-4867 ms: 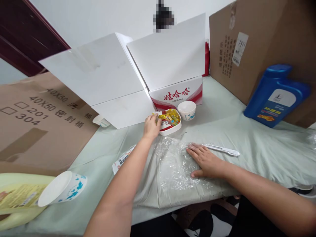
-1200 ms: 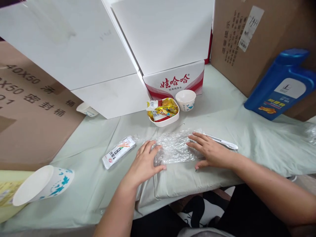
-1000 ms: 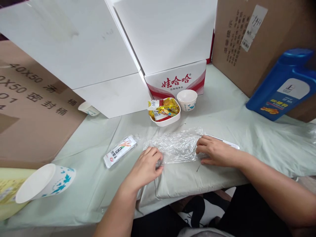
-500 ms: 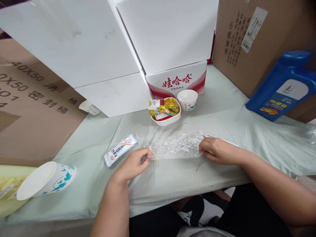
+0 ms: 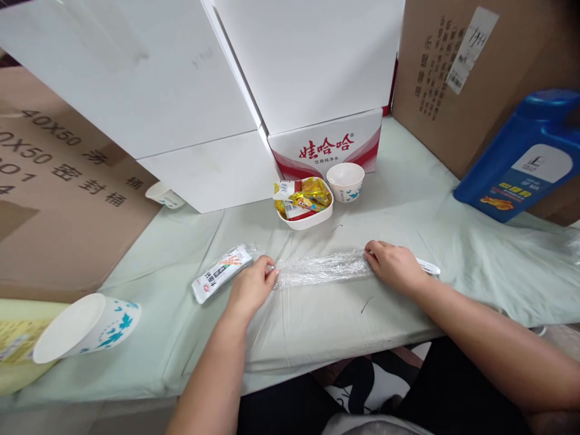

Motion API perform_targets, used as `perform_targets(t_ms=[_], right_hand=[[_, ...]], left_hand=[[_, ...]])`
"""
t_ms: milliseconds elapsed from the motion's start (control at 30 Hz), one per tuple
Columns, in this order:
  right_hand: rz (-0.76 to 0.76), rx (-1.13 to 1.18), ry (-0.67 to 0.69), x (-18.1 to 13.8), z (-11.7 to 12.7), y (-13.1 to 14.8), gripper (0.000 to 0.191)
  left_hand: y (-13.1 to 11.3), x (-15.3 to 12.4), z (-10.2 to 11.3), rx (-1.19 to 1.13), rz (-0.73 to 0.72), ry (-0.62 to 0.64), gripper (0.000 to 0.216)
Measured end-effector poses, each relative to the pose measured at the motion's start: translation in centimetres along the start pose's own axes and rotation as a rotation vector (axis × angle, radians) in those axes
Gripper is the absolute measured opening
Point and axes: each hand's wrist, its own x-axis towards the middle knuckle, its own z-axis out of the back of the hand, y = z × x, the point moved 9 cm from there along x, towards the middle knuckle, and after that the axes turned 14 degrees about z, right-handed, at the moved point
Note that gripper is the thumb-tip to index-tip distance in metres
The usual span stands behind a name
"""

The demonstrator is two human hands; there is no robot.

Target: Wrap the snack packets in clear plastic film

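Note:
A strip of crinkled clear plastic film [image 5: 324,269] stretches between my two hands, low over the table. My left hand [image 5: 254,283] pinches its left end between thumb and fingers. At the other end, my right hand [image 5: 392,263] is closed on the film. A white handle-like object [image 5: 428,266] pokes out from behind the right hand; most of it is hidden. Just left of my left hand lies a white printed packet [image 5: 222,273]. Beyond the film sits a white tray [image 5: 308,223] of yellow and red snack packets [image 5: 312,196].
A paper cup [image 5: 347,181] stands beside the tray, and another [image 5: 86,329] is tipped at the left. White cartons [image 5: 335,148] line the back. A blue bottle [image 5: 521,157] leans at the right by a brown box [image 5: 457,109]. A green cloth [image 5: 317,338] covers the table.
Both hands have moved slightly away from me and turned. The film between them has gone from a wide sheet to a narrower, straighter strip.

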Motion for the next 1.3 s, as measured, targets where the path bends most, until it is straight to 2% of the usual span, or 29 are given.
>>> perform_targets(t_ms=[100, 167, 233, 267, 300, 400, 500, 633, 733, 800, 867, 967, 1033, 1067, 1100, 1167, 1233, 1300], right_hand=[[-0.014, -0.121, -0.026, -0.3, 0.6, 0.1, 0.025], [0.094, -0.145, -0.129, -0.4, 1.7, 1.0, 0.024], [0.278, -0.111, -0.231, -0.7, 2.4, 2.5, 0.024], [0.353, -0.083, -0.261, -0.8, 2.5, 3.0, 0.024], [0.399, -0.054, -0.274, -0.9, 2.4, 3.3, 0.024], [0.398, -0.002, -0.234, -0.6, 1.5, 3.0, 0.028], [0.348, 0.012, -0.145, -0.2, 0.6, 2.4, 0.028], [0.342, 0.177, -0.115, -0.7, 1.4, 2.6, 0.031], [0.329, 0.416, -0.116, -1.6, 2.9, 3.3, 0.040], [0.389, 0.599, -0.074, -2.5, 3.9, 4.6, 0.047], [0.489, 0.789, 0.036, -3.5, 4.6, 6.5, 0.047], [0.559, 1.123, 0.356, -5.2, 4.2, 9.0, 0.028], [0.499, 1.379, 0.536, -5.9, 3.5, 9.8, 0.020], [0.442, 1.503, 0.561, -5.7, 3.1, 9.7, 0.026], [0.371, 1.617, 0.529, -5.1, 2.8, 9.3, 0.034], [0.192, 1.796, 0.363, -3.3, 1.9, 7.6, 0.044], [-0.014, 1.894, 0.179, -1.9, 0.5, 5.5, 0.043], [-0.186, 1.920, 0.072, -1.1, -1.0, 4.0, 0.035]], left_hand=[[0.4, -0.1, 0.5, 0.036, 0.090, -0.069, 0.022], [0.4, -0.8, 2.0, 0.005, 0.114, -0.237, 0.026], [-0.4, -2.3, 3.4, -0.058, 0.037, -0.416, 0.024], [-1.2, -3.0, 3.6, -0.091, -0.050, -0.447, 0.022], [-2.3, -3.6, 3.1, -0.120, -0.153, -0.422, 0.022], [-5.3, -4.8, 0.2, -0.080, -0.407, -0.201, 0.021], [-6.4, -5.0, -1.7, 0.099, -0.453, -0.141, 0.030], [-6.8, -5.7, -1.6, 0.184, -0.445, -0.173, 0.036], [-8.2, -8.0, -1.8, 0.133, -0.514, -0.143, 0.037], [-9.6, -10.1, -3.1, 0.085, -0.628, -0.034, 0.045], [-11.0, -12.3, -4.6, 0.059, -0.771, 0.099, 0.058], [-12.3, -14.7, -6.2, 0.033, -0.964, 0.308, 0.060], [-12.6, -15.6, -6.5, -0.008, -1.051, 0.436, 0.058], [-12.6, -15.8, -6.4, -0.041, -1.071, 0.482, 0.060], [-12.6, -15.7, -6.3, -0.080, -1.077, 0.515, 0.064], [-12.6, -15.2, -6.0, -0.175, -1.055, 0.547, 0.075], [-12.5, -14.7, -5.8, -0.276, -1.032, 0.557, 0.084], [-12.2, -14.4, -6.0, -0.372, -1.005, 0.573, 0.088]])
